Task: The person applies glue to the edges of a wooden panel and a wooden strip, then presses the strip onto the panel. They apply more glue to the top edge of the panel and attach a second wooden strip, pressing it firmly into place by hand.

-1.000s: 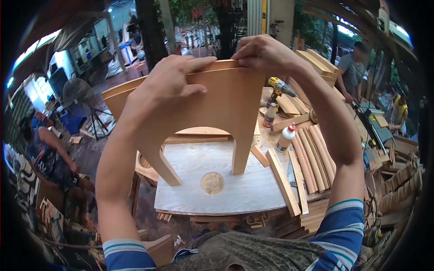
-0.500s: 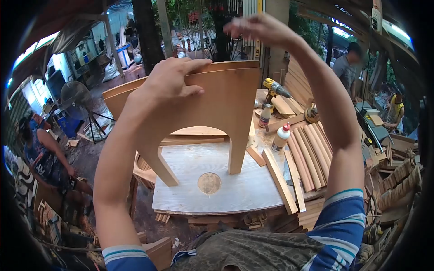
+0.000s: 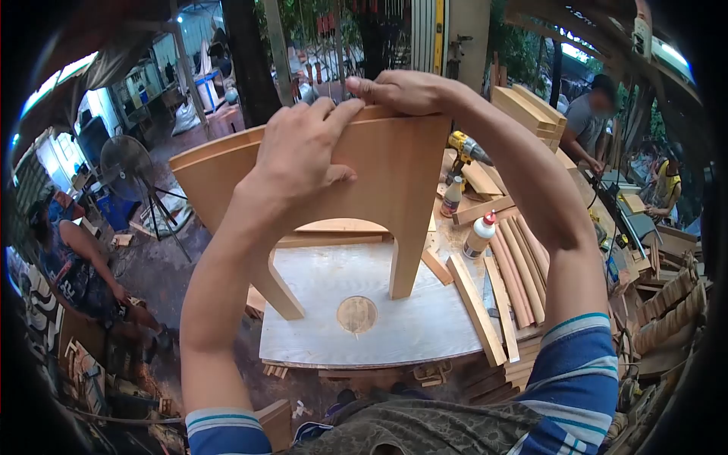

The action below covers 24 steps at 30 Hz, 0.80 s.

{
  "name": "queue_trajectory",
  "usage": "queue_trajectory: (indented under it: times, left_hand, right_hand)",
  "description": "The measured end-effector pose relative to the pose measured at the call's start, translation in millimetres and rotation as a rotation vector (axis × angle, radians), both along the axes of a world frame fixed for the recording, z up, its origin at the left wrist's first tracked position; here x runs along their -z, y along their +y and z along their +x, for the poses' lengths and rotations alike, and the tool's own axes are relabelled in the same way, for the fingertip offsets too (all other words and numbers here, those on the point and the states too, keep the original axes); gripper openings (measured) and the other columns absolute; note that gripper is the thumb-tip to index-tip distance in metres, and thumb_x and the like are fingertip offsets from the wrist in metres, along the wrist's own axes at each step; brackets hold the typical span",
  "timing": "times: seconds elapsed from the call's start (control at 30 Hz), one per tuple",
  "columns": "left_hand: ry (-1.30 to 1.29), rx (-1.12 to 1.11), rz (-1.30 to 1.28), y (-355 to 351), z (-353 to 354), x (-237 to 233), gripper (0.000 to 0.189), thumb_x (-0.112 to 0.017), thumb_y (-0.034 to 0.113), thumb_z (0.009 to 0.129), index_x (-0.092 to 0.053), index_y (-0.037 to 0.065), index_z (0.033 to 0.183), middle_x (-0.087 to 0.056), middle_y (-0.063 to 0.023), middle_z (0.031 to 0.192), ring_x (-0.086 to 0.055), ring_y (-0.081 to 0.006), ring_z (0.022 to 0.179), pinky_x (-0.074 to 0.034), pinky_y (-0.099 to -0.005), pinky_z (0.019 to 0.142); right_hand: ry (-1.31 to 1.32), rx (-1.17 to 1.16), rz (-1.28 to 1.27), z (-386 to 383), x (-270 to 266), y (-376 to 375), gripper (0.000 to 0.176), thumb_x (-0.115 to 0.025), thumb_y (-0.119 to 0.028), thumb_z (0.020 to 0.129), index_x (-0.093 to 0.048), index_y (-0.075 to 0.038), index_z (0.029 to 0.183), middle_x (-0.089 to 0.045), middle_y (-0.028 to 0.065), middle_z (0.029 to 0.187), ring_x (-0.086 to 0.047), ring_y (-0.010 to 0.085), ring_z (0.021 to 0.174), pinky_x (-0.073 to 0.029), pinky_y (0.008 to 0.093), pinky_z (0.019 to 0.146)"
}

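An arched wooden panel (image 3: 371, 167) with two legs stands upright on a pale grey board (image 3: 402, 334). It looks doubled along its top, with a narrow gap between two layers. My left hand (image 3: 303, 144) grips the panel near the middle of its top edge, thumb on the near face and fingers over the top. On the top edge farther right lies my right hand (image 3: 409, 92), stretched out flat; its underside is partly hidden. A round wood-coloured inset (image 3: 356, 314) shows in the board between the legs.
Right of the panel are a yellow drill (image 3: 467, 147), a brown bottle (image 3: 452, 196), a white glue bottle (image 3: 479, 235), wooden strips (image 3: 476, 309) and rounded rods (image 3: 523, 265). A fan (image 3: 127, 165) stands left. One person (image 3: 80, 254) is at left, others (image 3: 582, 121) at right.
My right hand has come down from above the panel onto its top edge. My left hand keeps its hold, and the view has shifted slightly.
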<state>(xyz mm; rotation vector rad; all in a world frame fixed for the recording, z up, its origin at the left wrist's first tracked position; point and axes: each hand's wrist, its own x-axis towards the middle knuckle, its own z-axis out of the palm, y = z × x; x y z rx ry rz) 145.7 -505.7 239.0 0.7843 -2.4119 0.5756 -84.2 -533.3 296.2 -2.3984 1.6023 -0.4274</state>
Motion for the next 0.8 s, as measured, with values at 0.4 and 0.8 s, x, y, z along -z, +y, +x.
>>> queue_trajectory:
  times: [0.4, 0.8]
  left_hand:
    - [-0.073, -0.222, 0.326, 4.8, 79.3, -32.2, 0.089, -0.083, 0.061, 0.068, -0.062, 0.003, 0.132, -0.07, -0.0229, 0.119, -0.063, -0.039, 0.118, -0.049, -0.0472, 0.101]
    - [-0.1, -0.126, 0.277, 7.9, 78.9, -34.8, 0.071, -0.081, 0.056, 0.073, -0.067, 0.002, 0.116, -0.07, -0.022, 0.103, -0.065, -0.041, 0.104, -0.049, -0.0481, 0.092]
  right_hand:
    - [-0.033, 0.04, 0.047, 19.7, 3.4, 14.9, 0.09, -0.03, -0.077, 0.099, -0.066, -0.001, 0.132, -0.066, 0.0243, 0.128, -0.063, 0.0347, 0.119, -0.048, 0.044, 0.104]
    - [0.17, 0.108, -0.071, 30.4, -1.7, 23.6, 0.087, -0.038, -0.077, 0.097, -0.072, 0.003, 0.11, -0.071, 0.0226, 0.105, -0.068, 0.0302, 0.103, -0.05, 0.0446, 0.087]
